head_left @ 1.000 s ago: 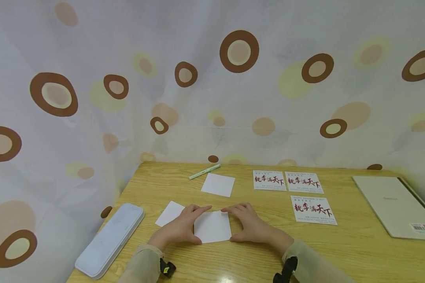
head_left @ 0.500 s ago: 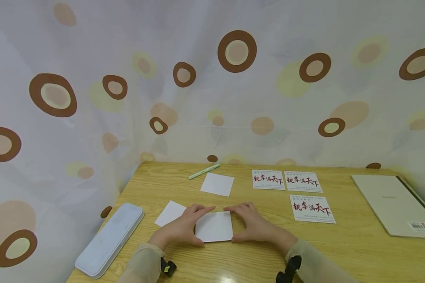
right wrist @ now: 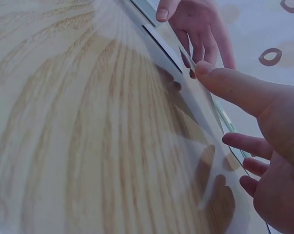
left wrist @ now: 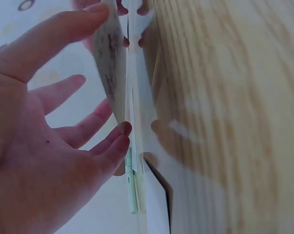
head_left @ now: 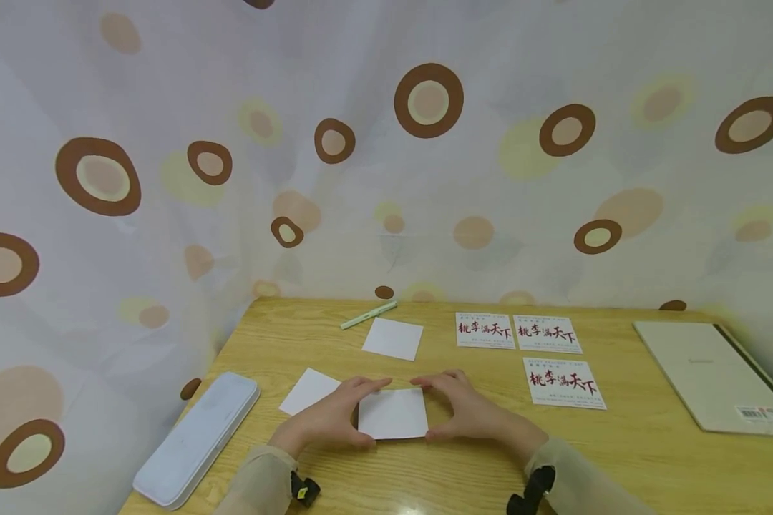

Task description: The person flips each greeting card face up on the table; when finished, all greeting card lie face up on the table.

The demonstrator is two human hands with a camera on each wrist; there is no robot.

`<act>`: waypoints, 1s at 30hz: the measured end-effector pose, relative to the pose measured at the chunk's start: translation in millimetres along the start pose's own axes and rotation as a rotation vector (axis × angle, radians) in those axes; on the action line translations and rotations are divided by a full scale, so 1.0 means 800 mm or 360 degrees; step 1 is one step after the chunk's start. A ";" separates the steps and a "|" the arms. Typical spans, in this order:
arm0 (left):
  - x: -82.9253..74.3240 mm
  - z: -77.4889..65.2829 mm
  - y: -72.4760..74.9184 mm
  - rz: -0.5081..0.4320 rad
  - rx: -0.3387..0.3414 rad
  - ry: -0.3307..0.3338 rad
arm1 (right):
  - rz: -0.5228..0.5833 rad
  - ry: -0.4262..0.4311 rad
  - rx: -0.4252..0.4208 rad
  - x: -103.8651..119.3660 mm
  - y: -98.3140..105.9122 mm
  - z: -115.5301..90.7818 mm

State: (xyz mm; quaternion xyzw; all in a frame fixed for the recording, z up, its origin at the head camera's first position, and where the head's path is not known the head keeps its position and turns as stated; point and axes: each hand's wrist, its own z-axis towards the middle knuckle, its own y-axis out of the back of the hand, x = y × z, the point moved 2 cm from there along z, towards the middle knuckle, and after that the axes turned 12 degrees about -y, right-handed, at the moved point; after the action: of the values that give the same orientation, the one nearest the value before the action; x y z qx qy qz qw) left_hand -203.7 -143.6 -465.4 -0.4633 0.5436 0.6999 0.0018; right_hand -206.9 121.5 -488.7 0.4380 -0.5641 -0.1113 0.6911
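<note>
In the head view a square white card [head_left: 393,413] is held between both hands near the front of the table, its blank face up. My left hand [head_left: 335,417] grips its left side, thumb at the near corner and fingers at the far one. The right side is held likewise by my right hand [head_left: 469,413]. Its near edge is raised off the wood; in the left wrist view the underside of the card [left wrist: 107,53] carries dark red print. Two other blank white cards lie close by, one card [head_left: 393,338] behind and another card [head_left: 309,390] partly behind the left hand.
A pale green pen [head_left: 368,315] lies at the back. Three cards printed with red characters, such as the nearest card [head_left: 563,383], lie to the right. A light flat case [head_left: 196,440] is at the left edge, a cream notebook [head_left: 715,375] at far right. A patterned curtain [head_left: 361,179] hangs behind.
Both hands and the held card have shifted slightly to the right, and the card's near edge has lifted off the table. The other things stay where they were.
</note>
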 end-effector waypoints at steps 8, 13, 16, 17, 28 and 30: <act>-0.002 0.001 -0.001 0.0005 -0.0044 -0.0078 | 0.0095 -0.0039 0.0035 -0.004 0.004 -0.006; -0.003 0.001 -0.001 -0.0026 -0.0064 -0.0120 | 0.0112 -0.0033 0.0031 -0.008 0.006 -0.009; -0.004 0.002 -0.003 -0.0056 -0.0059 -0.0126 | 0.0156 -0.0045 0.0036 -0.011 0.008 -0.011; -0.004 0.002 -0.003 -0.0062 -0.0055 -0.0126 | 0.0166 -0.0053 0.0038 -0.012 0.009 -0.012; -0.010 0.003 -0.002 -0.0071 -0.0016 -0.0159 | 0.0180 -0.0049 0.0053 -0.015 0.015 -0.018; -0.010 0.003 -0.001 -0.0063 -0.0022 -0.0168 | 0.0189 -0.0055 0.0047 -0.016 0.015 -0.020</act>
State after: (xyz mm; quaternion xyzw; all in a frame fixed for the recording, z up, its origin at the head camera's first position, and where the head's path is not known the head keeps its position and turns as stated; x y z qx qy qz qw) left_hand -200.2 -137.5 -461.3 -0.4364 0.5286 0.7270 0.0411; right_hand -201.7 144.5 -488.6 0.4119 -0.6025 -0.0694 0.6801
